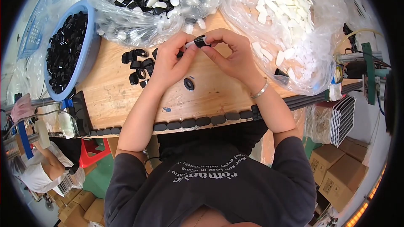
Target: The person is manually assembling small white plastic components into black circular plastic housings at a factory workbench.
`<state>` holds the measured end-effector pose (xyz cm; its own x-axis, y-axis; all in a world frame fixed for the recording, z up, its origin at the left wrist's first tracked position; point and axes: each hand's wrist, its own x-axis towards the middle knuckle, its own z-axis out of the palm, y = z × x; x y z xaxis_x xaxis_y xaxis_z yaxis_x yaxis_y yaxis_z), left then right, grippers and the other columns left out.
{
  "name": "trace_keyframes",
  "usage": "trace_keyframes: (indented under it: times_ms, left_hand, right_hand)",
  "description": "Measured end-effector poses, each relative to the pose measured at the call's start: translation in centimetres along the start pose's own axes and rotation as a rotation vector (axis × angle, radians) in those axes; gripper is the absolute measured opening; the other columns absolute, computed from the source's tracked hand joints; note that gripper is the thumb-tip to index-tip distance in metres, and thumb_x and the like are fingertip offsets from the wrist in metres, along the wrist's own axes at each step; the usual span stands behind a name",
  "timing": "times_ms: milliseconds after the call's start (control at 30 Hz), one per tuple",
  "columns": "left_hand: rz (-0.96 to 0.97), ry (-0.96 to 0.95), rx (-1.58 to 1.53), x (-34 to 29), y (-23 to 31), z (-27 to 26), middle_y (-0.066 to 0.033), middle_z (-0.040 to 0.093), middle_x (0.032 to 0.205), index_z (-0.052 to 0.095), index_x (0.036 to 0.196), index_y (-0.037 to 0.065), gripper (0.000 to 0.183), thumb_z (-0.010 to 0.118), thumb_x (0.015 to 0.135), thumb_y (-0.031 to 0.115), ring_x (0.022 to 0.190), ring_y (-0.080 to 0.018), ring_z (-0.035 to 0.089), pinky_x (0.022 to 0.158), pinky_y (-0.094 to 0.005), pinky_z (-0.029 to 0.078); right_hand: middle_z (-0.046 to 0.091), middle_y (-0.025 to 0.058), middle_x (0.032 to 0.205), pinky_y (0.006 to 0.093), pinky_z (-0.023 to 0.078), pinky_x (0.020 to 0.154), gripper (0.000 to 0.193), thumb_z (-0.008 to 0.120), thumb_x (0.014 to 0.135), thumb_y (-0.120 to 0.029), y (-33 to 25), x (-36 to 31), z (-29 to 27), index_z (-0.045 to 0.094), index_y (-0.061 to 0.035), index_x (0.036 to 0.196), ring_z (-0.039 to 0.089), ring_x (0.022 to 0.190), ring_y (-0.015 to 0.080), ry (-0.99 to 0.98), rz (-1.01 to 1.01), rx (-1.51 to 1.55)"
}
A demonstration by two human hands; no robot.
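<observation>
Over the table's middle, both hands meet at a small glossy black ring-like part (199, 42). My right hand (233, 52) pinches it between thumb and fingertips. My left hand (170, 56) is closed on a white flat piece (190, 44) that touches the black part's left side; how far it goes in is hidden. Left of my left hand lie several loose black rings (147, 63), some on their sides. One oval black ring (189, 84) rests alone on the wood between my forearms.
A blue basin (93, 46) full of black parts stands at the left. Behind my hands, a clear bag (126, 27) holds mixed black and white pieces. White pieces (290, 6) spread over plastic at the right. Black oval pads (203, 121) line the table's front edge. Another person (46, 164) is at the far left.
</observation>
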<state>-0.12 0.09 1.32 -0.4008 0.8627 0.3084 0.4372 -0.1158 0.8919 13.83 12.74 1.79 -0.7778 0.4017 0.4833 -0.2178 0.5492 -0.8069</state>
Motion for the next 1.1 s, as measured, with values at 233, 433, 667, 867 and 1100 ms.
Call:
trace_keyframes:
  times_ms: [233, 433, 667, 867, 1100]
  left_hand:
    - [0.011, 0.079, -0.275, -0.5, -1.2, 0.9, -0.0026, 0.059, 0.077, 0.063, 0.093, 0.001, 0.007, 0.059, 0.088, 0.004, 0.069, -0.0088, 0.051, 0.061, -0.0229, 0.041]
    - [-0.026, 0.088, -0.226, -0.7, -0.9, 1.4, -0.0025, 0.061, 0.080, 0.062, 0.092, 0.001, 0.007, 0.061, 0.087, 0.004, 0.067, -0.0087, 0.049, 0.061, -0.0223, 0.040]
    - [0.095, 0.035, 0.125, -0.1, 0.2, 0.2, -0.0078, 0.055, 0.073, 0.060, 0.087, 0.000, 0.009, 0.063, 0.079, -0.002, 0.064, -0.0184, 0.051, 0.059, -0.0271, 0.040]
    - [0.285, -0.078, 0.299, 0.6, 0.4, -0.8, -0.0115, 0.055, 0.074, 0.060, 0.087, -0.001, 0.009, 0.062, 0.078, -0.003, 0.070, -0.0292, 0.054, 0.060, -0.0342, 0.043]
    - [0.302, 0.007, 0.202, 0.3, -0.4, -0.2, -0.0107, 0.058, 0.076, 0.061, 0.086, -0.001, 0.008, 0.063, 0.079, -0.002, 0.069, -0.0263, 0.055, 0.061, -0.0325, 0.043]
  right_hand:
    - [0.066, 0.0074, 0.098, 0.0248, 0.051, 0.082, 0.021, 0.068, 0.082, 0.004, 0.1, -0.3, 0.9, 0.061, 0.0030, 0.102, 0.063, 0.089, 0.0136, 0.103, 0.079, 0.159]
    - [0.066, 0.0074, 0.098, 0.0251, 0.051, 0.081, 0.019, 0.068, 0.082, 0.004, 0.2, -0.2, 0.5, 0.062, 0.0025, 0.100, 0.063, 0.090, 0.0139, 0.094, 0.091, 0.167]
    - [0.067, 0.0069, 0.092, 0.0263, 0.051, 0.073, 0.018, 0.071, 0.077, 0.002, -0.6, 0.4, -0.3, 0.064, -0.0006, 0.094, 0.063, 0.080, 0.0160, 0.034, -0.059, -0.025]
    - [0.067, 0.0073, 0.089, 0.0264, 0.052, 0.071, 0.019, 0.072, 0.076, 0.001, -0.8, 0.3, -0.5, 0.065, -0.0014, 0.093, 0.064, 0.077, 0.0174, -0.009, -0.042, -0.084]
    - [0.067, 0.0079, 0.087, 0.0262, 0.052, 0.068, 0.019, 0.072, 0.075, 0.002, -0.9, 0.2, -0.1, 0.065, -0.0026, 0.092, 0.065, 0.075, 0.0188, 0.051, -0.148, -0.150]
